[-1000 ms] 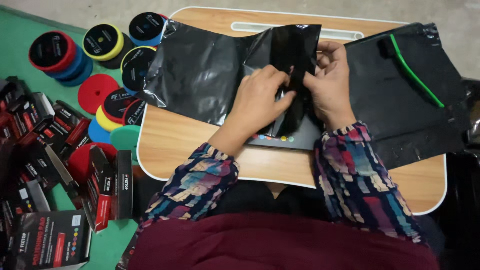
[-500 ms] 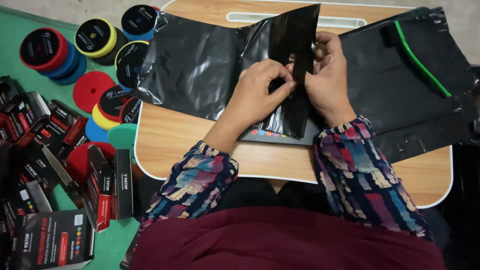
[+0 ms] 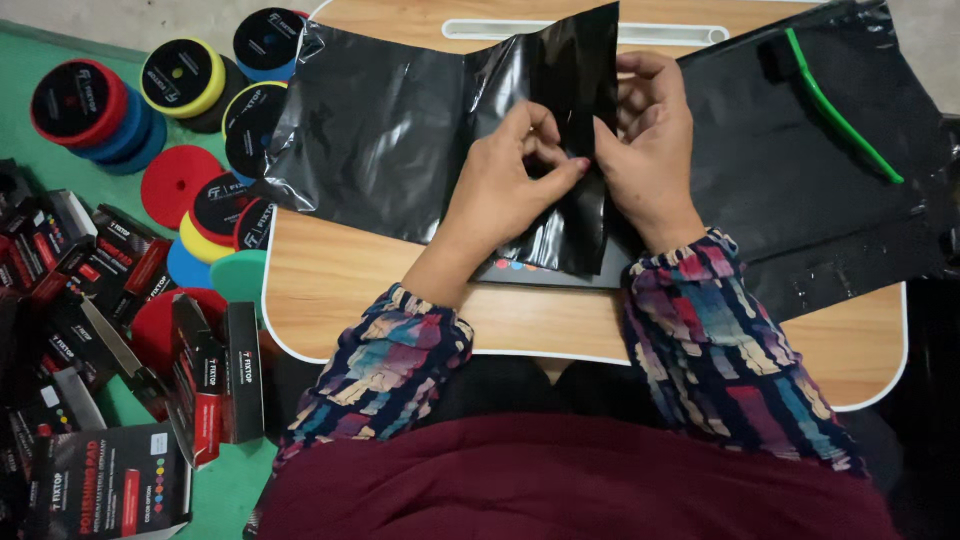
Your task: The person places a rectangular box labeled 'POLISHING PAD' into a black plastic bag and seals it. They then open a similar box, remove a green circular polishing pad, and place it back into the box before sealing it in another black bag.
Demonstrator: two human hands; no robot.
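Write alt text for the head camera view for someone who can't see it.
Both hands, left hand and right hand, pinch a glossy black plastic bag above a wooden lap table. Round foam pads and black cartons lie on the green floor mat at left.

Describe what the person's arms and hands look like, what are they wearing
Both hands are bare, with no gloves. The left hand has a dark red painted thumbnail. The right hand shows no rings that can be made out. Both arms wear long sleeves in a multicoloured patchy print of navy, teal, pink, red and cream, ending at the wrists.
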